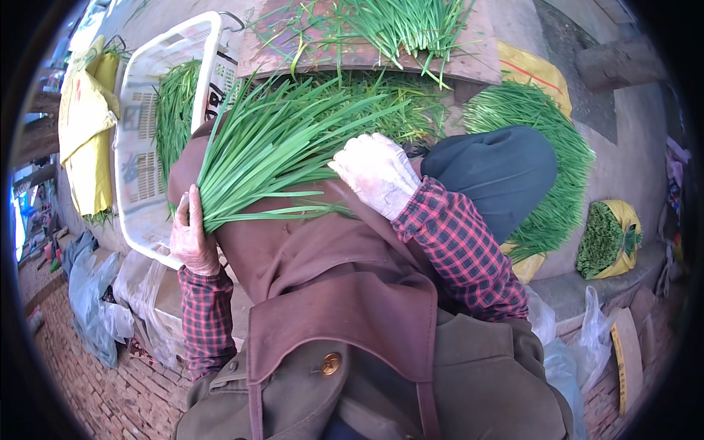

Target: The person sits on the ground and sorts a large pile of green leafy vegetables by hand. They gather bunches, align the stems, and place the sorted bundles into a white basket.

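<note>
My left hand grips a bunch of garlic chives at one end, above the thigh of a brown apron. The long green leaves fan out from that hand up and to the right, some hanging loose over the apron. My right hand is beside the far side of the fan, near the leaves, with its fingers curled under. What those fingers hold, if anything, is hidden. Beyond both hands, loose leaves and trimmings lie in a heap on the ground.
A white plastic crate with chives inside stands at the left, beside a yellow woven sack. Ahead, a wooden board carries more chives. A large chive pile lies right of my knee. Another yellow sack of greens sits farther right.
</note>
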A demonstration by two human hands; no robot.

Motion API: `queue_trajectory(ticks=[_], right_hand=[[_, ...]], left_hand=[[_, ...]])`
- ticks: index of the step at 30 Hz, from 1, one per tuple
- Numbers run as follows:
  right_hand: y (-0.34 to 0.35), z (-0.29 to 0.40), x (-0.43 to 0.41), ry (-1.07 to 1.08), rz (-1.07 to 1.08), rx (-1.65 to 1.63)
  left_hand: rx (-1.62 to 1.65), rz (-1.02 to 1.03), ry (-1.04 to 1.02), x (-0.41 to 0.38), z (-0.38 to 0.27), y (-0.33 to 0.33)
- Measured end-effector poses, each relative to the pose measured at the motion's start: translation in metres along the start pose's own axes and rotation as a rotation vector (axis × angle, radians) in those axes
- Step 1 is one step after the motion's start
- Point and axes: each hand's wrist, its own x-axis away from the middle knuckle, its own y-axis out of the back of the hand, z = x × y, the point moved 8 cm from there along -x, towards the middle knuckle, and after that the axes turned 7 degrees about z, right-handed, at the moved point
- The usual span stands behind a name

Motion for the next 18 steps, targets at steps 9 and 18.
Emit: queue_trajectory(ticks=[9, 18], right_hand=[[0.009, -0.069, 0.026, -0.747, -0.097, -1.228], [0.0, -0.052, -0.008, -0.52, 0.195, -0.656]], left_hand=[[-0.028, -0.005, -0.011, 0.001, -0.004, -0.002], [-0.067, 0.003, -0.053, -0.003, -0.008, 0.001]])
